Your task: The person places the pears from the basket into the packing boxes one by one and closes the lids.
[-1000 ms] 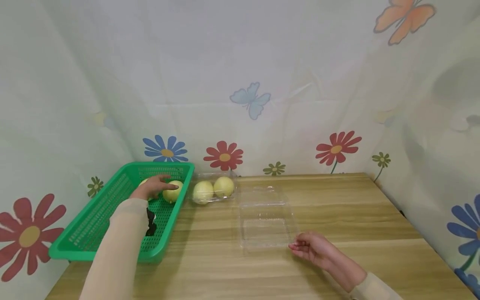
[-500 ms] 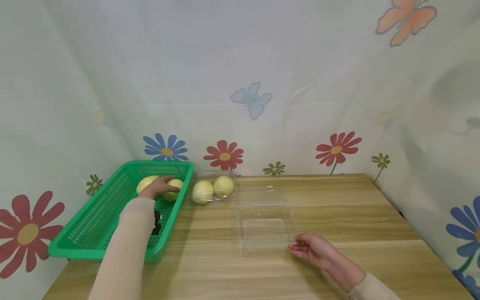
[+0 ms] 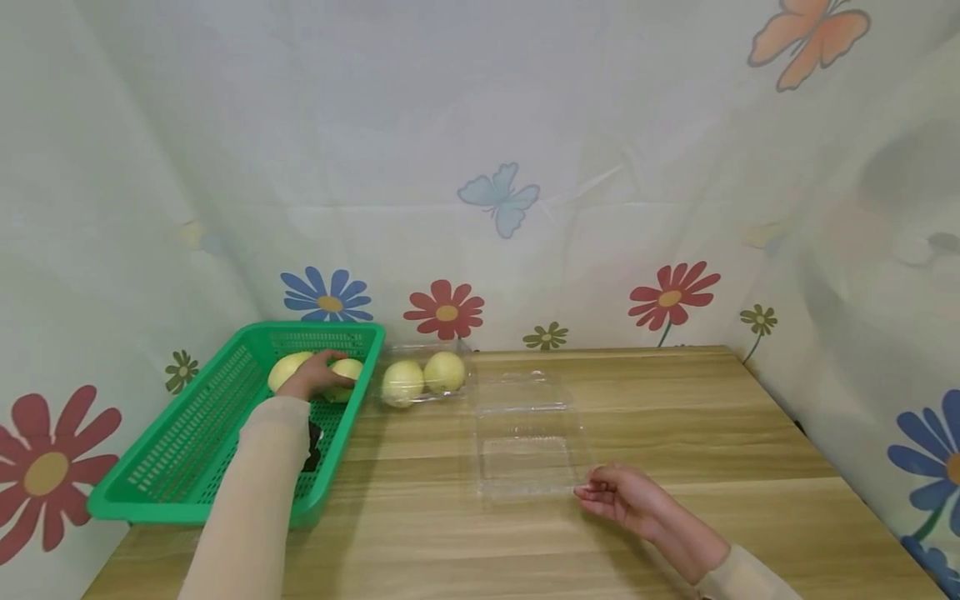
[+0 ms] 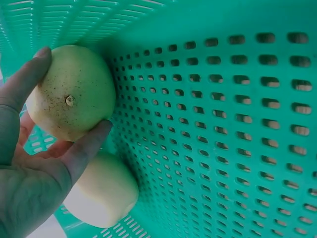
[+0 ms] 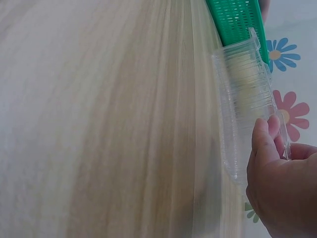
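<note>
In the left wrist view, my left hand [image 4: 37,173] has its thumb and fingers spread around a pale yellow-green melon [image 4: 81,84] with dark speckles near its stem scar. This melon lies by the right wall of the green plastic basket [image 3: 180,408]. A second melon [image 3: 288,372] sits beside it in the basket, to the left in the head view. At the table's middle stands a clear plastic clamshell box [image 3: 528,462] with its lid laid back. My right hand [image 3: 626,500] pinches the box's near right corner between thumb and fingers.
Another clear box [image 3: 427,392] behind the basket's right side holds two melons [image 3: 403,383]. A small black object [image 3: 313,448] lies on the basket floor, partly behind my left sleeve. The wooden table [image 3: 675,417] ends at a flower-printed cloth backdrop [image 3: 600,250].
My left hand has shifted slightly right and settled around the right-hand melon, leaving the left melon more exposed. My right hand stays at the box corner.
</note>
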A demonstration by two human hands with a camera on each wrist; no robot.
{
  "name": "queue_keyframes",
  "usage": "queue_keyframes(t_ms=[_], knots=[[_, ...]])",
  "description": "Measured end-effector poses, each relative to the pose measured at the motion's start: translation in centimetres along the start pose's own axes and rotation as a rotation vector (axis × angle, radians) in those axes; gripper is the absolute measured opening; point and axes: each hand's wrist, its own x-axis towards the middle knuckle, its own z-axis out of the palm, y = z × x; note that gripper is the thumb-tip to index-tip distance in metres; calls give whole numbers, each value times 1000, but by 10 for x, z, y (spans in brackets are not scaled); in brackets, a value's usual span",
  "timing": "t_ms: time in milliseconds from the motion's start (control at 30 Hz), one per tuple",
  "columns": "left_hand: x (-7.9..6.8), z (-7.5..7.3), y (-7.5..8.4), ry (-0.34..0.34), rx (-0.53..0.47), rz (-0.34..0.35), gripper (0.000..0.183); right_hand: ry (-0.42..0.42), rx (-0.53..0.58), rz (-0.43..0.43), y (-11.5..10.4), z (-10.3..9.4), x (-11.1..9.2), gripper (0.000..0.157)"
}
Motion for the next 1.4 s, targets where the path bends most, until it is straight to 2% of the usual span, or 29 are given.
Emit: queue_keyframes(t_ms=[367,567,967,1400], knots=[[-1,0,-6,56,33,39,73,14,1,-1,0,2,-1,23],[-3,-3,-4,71,55,34,72,11,4,0,-1,2,-2,22],[-6,-28,7,93,32,42,72,7,3,-7,-4,2,-2,23],[-23,-51,22,140,-58,65,81,12,8,4,-3,2,-3,24]])
